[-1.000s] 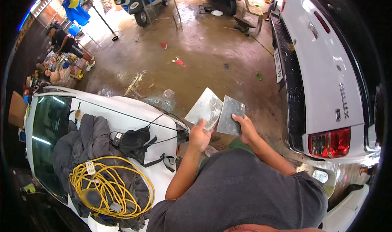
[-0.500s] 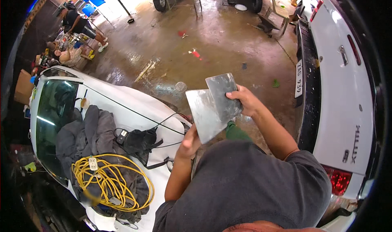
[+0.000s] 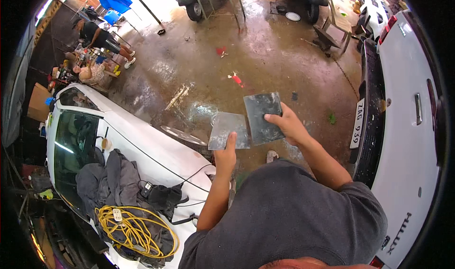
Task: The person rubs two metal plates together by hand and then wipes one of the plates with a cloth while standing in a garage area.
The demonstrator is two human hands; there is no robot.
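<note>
My left hand (image 3: 224, 156) is closed on a thin, light grey flat plate (image 3: 226, 127), its thumb pressed on the near face. A darker grey, rectangular flat plate (image 3: 261, 109) is pinched in my right hand (image 3: 290, 126), the thumb lying across it and the fingers hidden behind. Both plates carry whitish smears. They are held up side by side in front of my chest, the dark one slightly higher, with their neighbouring edges very close; I cannot tell whether they touch.
At left, a white car (image 3: 137, 122) bears dark cloth (image 3: 106, 174), a black bag (image 3: 166, 198) and a coiled yellow extension cord (image 3: 137, 231). A white pickup (image 3: 407, 103) stands at right. Beyond lie a wet floor (image 3: 208, 75), a chair (image 3: 339, 22) and a standing person (image 3: 97, 36).
The two plates overlapped before; now they are drawn apart, side by side. The light plate has turned more level, and my left thumb now lies on its face. The view has shifted a little.
</note>
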